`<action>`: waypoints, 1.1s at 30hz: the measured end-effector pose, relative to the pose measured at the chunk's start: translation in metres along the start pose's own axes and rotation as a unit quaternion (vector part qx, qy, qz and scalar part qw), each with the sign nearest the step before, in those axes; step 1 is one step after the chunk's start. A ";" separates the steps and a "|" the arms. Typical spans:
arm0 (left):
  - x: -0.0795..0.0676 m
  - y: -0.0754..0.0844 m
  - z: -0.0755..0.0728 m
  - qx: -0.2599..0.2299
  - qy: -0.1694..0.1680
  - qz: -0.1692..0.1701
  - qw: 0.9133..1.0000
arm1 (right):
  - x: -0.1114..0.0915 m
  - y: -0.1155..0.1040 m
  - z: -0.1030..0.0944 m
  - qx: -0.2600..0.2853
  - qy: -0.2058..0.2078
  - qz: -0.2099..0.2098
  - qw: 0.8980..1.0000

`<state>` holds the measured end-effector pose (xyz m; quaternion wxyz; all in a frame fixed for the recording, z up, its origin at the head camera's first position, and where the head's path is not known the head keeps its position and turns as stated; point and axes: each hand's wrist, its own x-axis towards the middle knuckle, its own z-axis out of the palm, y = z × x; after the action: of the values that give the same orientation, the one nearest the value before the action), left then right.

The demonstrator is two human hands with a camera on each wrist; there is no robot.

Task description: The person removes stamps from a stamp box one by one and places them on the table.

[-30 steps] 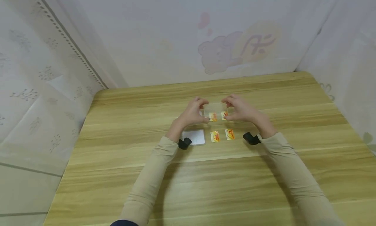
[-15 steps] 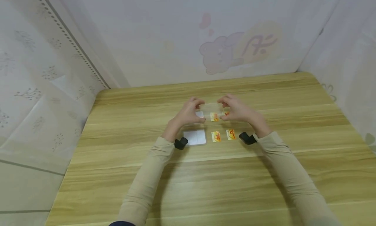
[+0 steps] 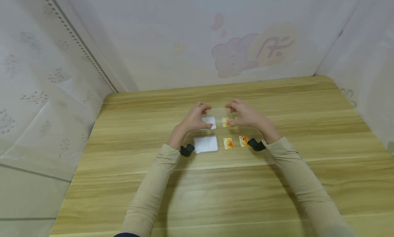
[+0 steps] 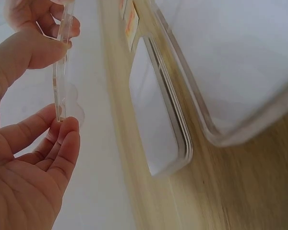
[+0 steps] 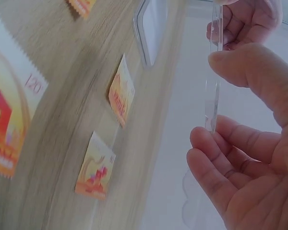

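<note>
Between my two hands, above the far row on the table, is a thin clear plastic panel [image 3: 218, 113], seen edge-on in the wrist views. My left hand [image 3: 194, 117] pinches its left end between thumb and fingertips. At the other end my right hand [image 3: 246, 115] pinches it the same way. Beneath lie a far stack of clear-edged white cases [image 3: 210, 122], partly behind the left hand, and a nearer white case [image 3: 206, 144]. To their right are several orange-and-yellow postage stamps [image 3: 228, 143]; one far stamp [image 5: 95, 167] is mostly hidden by the right hand in the head view.
The wood-grain table [image 3: 215, 196] reaches a pale printed curtain [image 3: 172, 52] at its back. More curtain hangs along the left and right sides. A black wrist camera [image 3: 256, 144] juts out low over the table, close to the nearer right stamp.
Both hands have shifted a little to the left with the clear panel held between them. The far white stack now shows more, and the far right stamp is more covered.
</note>
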<state>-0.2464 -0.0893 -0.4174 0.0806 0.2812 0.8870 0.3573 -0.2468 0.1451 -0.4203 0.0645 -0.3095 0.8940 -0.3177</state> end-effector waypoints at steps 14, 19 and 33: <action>-0.007 -0.010 -0.005 -0.004 0.008 -0.006 1.000 | 0.010 -0.006 0.009 -0.007 0.001 0.010 1.000; -0.010 -0.015 -0.007 -0.004 0.004 -0.010 1.000 | 0.014 -0.007 0.014 -0.017 0.006 0.000 1.000; -0.019 -0.026 -0.015 -0.004 -0.002 -0.038 0.999 | 0.026 -0.016 0.028 -0.003 -0.005 0.011 1.000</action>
<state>-0.2472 -0.1241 -0.4255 0.0972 0.2481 0.8952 0.3571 -0.2509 0.1049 -0.4300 0.0717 -0.3014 0.8979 -0.3127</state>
